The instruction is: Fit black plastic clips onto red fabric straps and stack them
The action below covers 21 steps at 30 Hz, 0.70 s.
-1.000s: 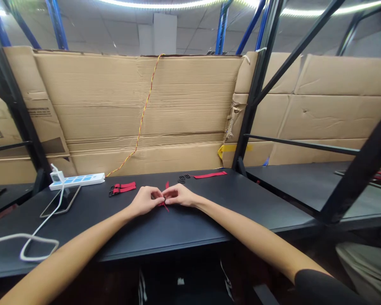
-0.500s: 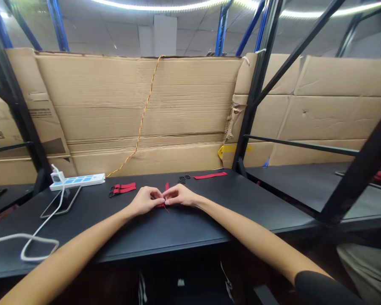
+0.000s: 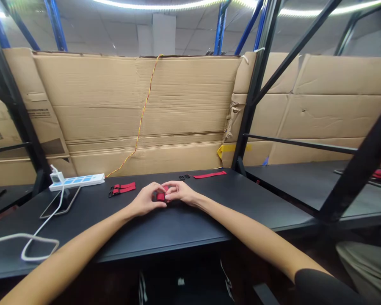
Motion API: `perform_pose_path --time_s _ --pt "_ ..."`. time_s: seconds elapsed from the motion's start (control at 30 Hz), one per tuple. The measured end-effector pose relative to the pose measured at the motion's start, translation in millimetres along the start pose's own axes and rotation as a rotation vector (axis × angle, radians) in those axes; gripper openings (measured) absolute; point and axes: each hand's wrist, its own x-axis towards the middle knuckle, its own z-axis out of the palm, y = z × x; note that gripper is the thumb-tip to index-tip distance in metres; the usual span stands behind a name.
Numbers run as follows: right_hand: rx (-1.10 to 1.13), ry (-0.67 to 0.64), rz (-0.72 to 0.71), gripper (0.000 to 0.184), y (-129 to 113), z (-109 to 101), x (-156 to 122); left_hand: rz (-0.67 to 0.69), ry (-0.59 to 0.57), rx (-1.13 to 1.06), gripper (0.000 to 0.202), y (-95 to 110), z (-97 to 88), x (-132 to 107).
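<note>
Between my hands, just above the black tabletop, is a red webbing strap (image 3: 161, 197) with a dark buckle part at its right edge. My right hand (image 3: 182, 192) pinches the strap between thumb and fingers. My left hand (image 3: 148, 199) curls around its left side, fingers at the far edge and thumb low in front. Fingers hide part of the strap. Left of my hands lies another red strap with black buckles (image 3: 123, 188). Beyond my right hand are loose black buckles (image 3: 184, 177) and a flat red strap (image 3: 209, 175).
A white power strip (image 3: 78, 181) with a plugged-in charger stands at the back left. A phone-like device (image 3: 62, 201) and a white cable (image 3: 40, 239) lie nearby. Cardboard (image 3: 184, 106) backs the table; black rack posts (image 3: 254, 89) rise at the sides. Another person's hand shows far right.
My fingertips, pressed together before, have moved slightly apart. The strap has turned so that its red face and buckle show. The thin red end that pointed toward me is out of sight.
</note>
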Motion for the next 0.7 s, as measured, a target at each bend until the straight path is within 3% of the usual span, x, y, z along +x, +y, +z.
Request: perform_pose_path --time_s 0.3,0.7 --pt "0.062 0.096 -0.017 0.055 -11.3 1.2 -1.3 0.001 0.126 -0.049 0.031 8.7 -4.9 -0.2" --pt "0.054 0.117 -0.042 0.052 -9.6 1.9 -0.6 -0.032 0.117 -0.096 0.040 -5.1 -1.4 3.4"
